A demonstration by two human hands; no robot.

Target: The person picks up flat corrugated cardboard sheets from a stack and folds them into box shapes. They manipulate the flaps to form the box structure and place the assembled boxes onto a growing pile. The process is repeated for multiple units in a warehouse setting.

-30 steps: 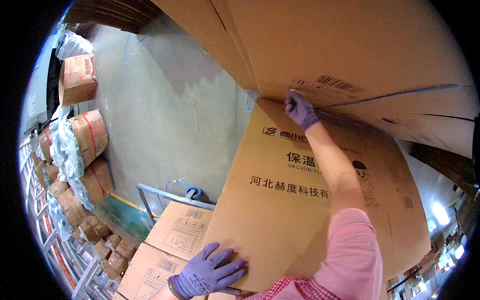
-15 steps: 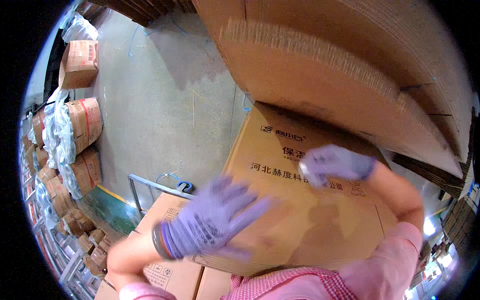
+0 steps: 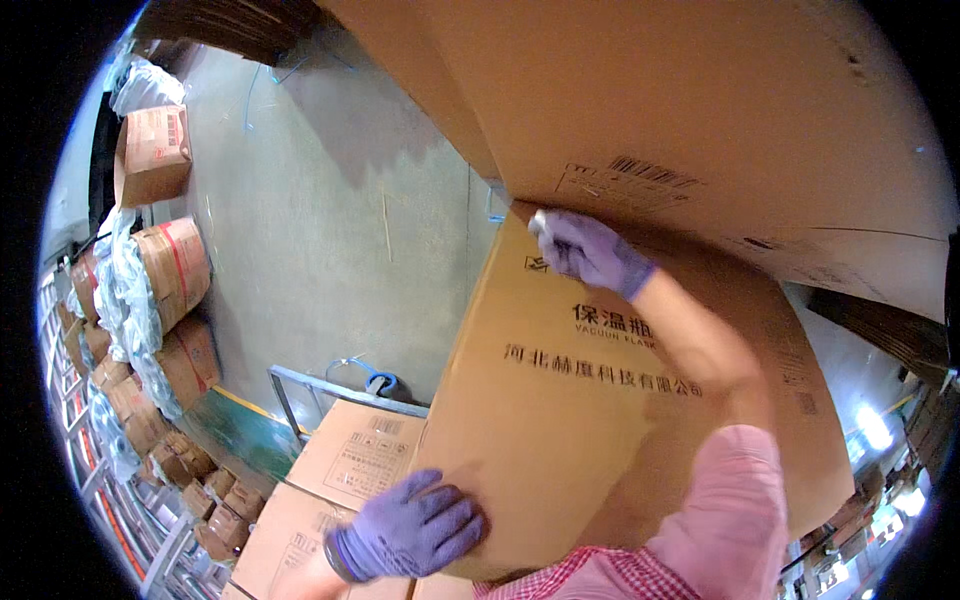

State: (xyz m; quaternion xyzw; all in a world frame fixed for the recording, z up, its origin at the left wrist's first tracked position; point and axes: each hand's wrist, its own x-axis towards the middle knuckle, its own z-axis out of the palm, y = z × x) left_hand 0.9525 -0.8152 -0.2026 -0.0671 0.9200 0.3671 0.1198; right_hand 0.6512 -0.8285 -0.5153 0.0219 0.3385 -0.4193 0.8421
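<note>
A large flat brown cardboard carton [image 3: 560,430] with dark print lies in front of me, its long left edge running away from me. My left hand [image 3: 415,528], in a purple glove, rests on its near left corner with the fingers apart. My right hand [image 3: 590,252], gloved the same way, reaches to the far left corner. Its fingers are curled together, and a small whitish thing [image 3: 539,222] shows at their tips; its kind is unclear. Just beyond that hand rises a big cardboard panel [image 3: 680,110] with a barcode print.
Under and left of the carton are closed boxes [image 3: 378,450] beside a grey metal rail [image 3: 340,383] with a blue-rimmed caster. Grey floor [image 3: 340,230] lies further left. Along it stand boxes [image 3: 170,265] draped with clear plastic. Stacked cardboard [image 3: 225,25] is at the far left.
My right hand has moved away from me and left to the carton's far corner. My left hand has come down onto the near corner. The far panel now stands more upright, its printed face showing.
</note>
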